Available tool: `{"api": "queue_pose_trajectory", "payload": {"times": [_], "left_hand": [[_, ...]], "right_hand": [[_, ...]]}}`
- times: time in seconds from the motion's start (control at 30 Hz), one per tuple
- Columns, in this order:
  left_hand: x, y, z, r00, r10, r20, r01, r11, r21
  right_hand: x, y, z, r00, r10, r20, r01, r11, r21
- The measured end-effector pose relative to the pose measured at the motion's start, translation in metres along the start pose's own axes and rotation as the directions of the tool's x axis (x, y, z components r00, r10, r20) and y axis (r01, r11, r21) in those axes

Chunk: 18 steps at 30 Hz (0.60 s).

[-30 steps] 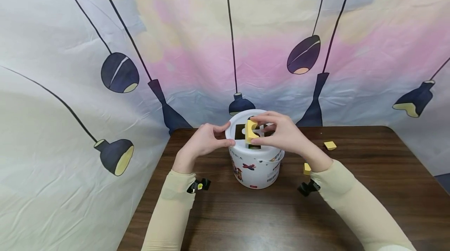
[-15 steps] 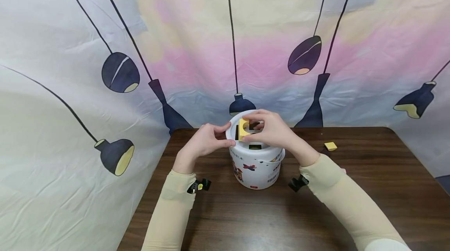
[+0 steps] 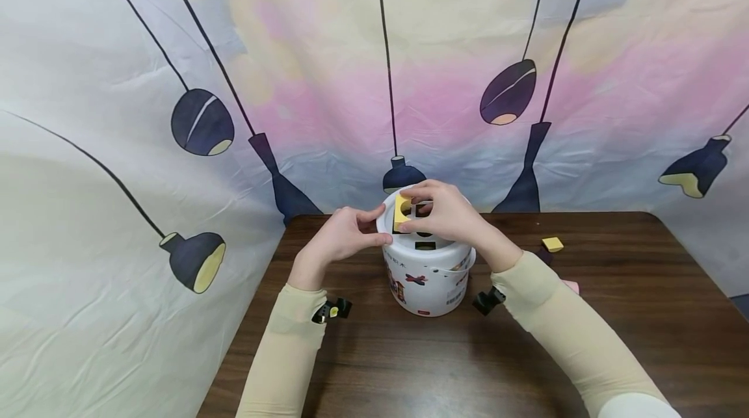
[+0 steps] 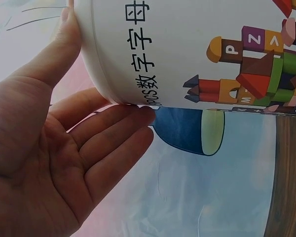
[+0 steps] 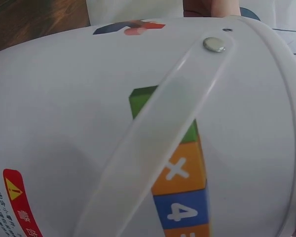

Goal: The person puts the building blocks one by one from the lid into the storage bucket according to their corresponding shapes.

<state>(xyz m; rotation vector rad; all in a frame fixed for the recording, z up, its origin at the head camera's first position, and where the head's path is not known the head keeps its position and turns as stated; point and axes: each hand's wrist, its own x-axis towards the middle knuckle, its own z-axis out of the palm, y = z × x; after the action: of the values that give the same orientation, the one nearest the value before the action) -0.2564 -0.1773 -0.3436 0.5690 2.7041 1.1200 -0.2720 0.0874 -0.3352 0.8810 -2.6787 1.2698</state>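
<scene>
A white bucket (image 3: 430,294) with printed toy-block pictures stands upright on the table, its lid cut with shaped holes. My left hand (image 3: 342,239) touches the near-left rim, thumb and index spread apart along the edge. In the left wrist view its fingers (image 4: 108,133) look mostly straight, against the bucket's side and rim. Between thumb and fingers, my right hand (image 3: 450,216) pinches a yellow block with a rounded notch (image 3: 400,213), held over a dark opening at the lid's left. Whether the block enters the hole cannot be told. The right wrist view shows mainly the bucket's handle (image 5: 153,133).
To the right of the bucket lie a yellow block (image 3: 552,244), a dark block (image 3: 545,256) and a pink block (image 3: 571,286), partly behind the right sleeve. The brown table (image 3: 398,366) meets a patterned cloth backdrop (image 3: 328,47) at its far edge.
My right hand has shifted left across the lid, bringing the notched yellow block from the centre to the left opening. The left hand stays at the rim.
</scene>
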Motion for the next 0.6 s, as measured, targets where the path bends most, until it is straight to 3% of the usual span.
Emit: {"api": "queue_pose_trajectory", "payload": {"times": [0.6], "left_hand": [[0.0004,-0.0011,0.0005,1.0,-0.001,-0.005,0.001,1.0,0.019]], "right_hand": [[0.0017,0.0033,0.0055,0.999,-0.043,0.022,0.044,0.998,-0.041]]}}
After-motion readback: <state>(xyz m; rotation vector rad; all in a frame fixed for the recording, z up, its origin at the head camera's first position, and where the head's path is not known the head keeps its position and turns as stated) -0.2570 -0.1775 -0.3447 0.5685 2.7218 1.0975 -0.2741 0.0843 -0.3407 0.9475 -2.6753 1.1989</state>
